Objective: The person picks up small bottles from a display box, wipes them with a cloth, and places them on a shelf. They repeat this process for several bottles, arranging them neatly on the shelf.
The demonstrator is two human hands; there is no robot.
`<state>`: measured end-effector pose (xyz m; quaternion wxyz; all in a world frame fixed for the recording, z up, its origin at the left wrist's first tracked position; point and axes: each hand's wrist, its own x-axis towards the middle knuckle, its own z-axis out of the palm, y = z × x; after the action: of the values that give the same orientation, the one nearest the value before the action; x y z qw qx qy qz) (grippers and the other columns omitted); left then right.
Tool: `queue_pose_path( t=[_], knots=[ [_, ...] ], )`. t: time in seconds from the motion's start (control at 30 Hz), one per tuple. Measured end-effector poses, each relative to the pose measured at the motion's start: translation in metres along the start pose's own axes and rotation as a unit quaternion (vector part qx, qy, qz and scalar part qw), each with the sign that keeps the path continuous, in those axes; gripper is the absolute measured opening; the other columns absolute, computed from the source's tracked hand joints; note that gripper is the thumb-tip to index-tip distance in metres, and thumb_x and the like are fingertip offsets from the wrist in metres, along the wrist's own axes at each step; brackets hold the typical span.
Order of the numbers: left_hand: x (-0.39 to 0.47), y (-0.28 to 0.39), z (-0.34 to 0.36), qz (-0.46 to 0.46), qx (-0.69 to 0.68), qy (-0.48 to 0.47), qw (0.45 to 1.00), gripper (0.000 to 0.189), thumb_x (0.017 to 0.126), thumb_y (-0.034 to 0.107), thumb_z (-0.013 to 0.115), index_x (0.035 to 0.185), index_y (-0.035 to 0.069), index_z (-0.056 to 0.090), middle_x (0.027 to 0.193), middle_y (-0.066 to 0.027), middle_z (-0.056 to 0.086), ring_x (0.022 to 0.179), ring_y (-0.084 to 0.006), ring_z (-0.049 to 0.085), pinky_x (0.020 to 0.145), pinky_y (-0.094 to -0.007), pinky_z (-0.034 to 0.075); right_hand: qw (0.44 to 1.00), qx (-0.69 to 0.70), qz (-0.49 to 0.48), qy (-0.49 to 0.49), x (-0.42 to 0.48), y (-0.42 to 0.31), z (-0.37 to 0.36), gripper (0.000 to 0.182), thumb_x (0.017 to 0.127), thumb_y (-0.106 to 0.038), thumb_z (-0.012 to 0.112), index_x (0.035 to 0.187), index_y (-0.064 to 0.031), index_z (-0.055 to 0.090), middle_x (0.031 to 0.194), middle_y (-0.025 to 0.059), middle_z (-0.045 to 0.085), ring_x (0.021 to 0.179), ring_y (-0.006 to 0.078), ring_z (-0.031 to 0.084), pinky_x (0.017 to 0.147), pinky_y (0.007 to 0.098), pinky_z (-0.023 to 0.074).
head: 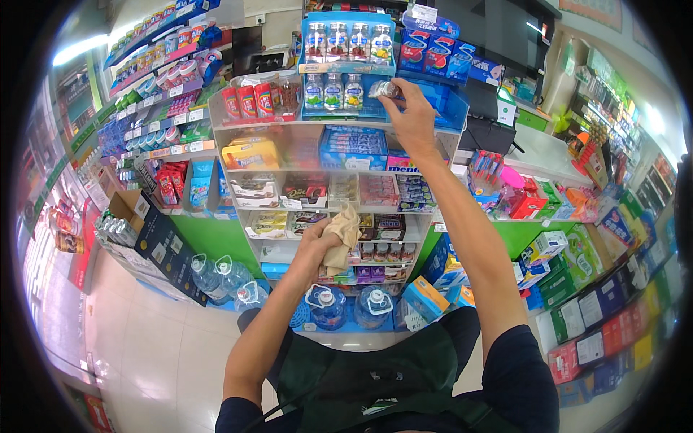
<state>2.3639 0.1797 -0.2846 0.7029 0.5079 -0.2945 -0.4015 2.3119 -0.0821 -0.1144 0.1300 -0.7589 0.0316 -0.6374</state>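
Observation:
My right hand (pixel 410 116) reaches to the upper shelf with its fingers closed around a small clear bottle (pixel 383 89) with a metallic cap, which is tilted on its side. That bottle is at the right end of a blue display tray (pixel 346 115), beside a row of three similar upright bottles (pixel 333 92). Lower and to the left, my left hand (pixel 315 243) grips a crumpled beige cloth (pixel 342 233) in front of the chocolate shelves. Part of the cloth hides the boxes behind it.
Above the tray, another blue display (pixel 347 67) carries several bottles. Red canisters (pixel 247 102) stand to the left. Mentos packs (pixel 416 163) and Dove chocolate boxes (pixel 304 189) fill lower shelves. Large water bottles (pixel 327 311) stand at floor level, near stacked cartons (pixel 425 299) at right.

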Motion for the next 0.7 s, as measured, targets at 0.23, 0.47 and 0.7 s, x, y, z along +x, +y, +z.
queue_pose_path(
  t=[0.23, 0.47, 0.7],
  knots=[
    [-0.002, -0.011, -0.007, -0.019, -0.018, -0.019, 0.999, 0.047, 0.081, 0.002, 0.060, 0.128, -0.002, 0.061, 0.108, -0.0093, 0.071, 0.089, -0.0162, 0.071, 0.079, -0.0295, 0.058, 0.976, -0.189, -0.111, 0.015, -0.001, 0.011, 0.019, 0.036, 0.081, -0.019, 0.084, 0.113, -0.0080, 0.070, 0.097, 0.0068, 0.073, 0.091, 0.0276, 0.061, 0.078, 0.0405, 0.0520],
    [-0.005, -0.017, -0.010, -0.026, -0.019, -0.032, 0.999, 0.047, 0.081, 0.003, 0.060, 0.128, -0.001, 0.061, 0.111, -0.0097, 0.071, 0.091, -0.0160, 0.071, 0.080, -0.0298, 0.059, 0.953, -0.253, -0.164, -0.007, 0.006, 0.015, 0.025, 0.033, 0.080, -0.019, 0.082, 0.108, -0.0068, 0.070, 0.086, 0.0069, 0.072, 0.086, 0.0275, 0.059, 0.074, 0.0407, 0.0495],
    [-0.008, -0.019, -0.011, -0.038, -0.015, -0.021, 0.999, 0.047, 0.082, 0.003, 0.061, 0.128, -0.001, 0.061, 0.110, -0.0091, 0.070, 0.090, -0.0159, 0.071, 0.077, -0.0301, 0.060, 0.912, -0.346, -0.218, -0.027, 0.017, 0.020, 0.029, 0.023, 0.083, -0.018, 0.076, 0.103, -0.0065, 0.074, 0.079, 0.0052, 0.071, 0.085, 0.0247, 0.059, 0.074, 0.0394, 0.0495]
  ],
)
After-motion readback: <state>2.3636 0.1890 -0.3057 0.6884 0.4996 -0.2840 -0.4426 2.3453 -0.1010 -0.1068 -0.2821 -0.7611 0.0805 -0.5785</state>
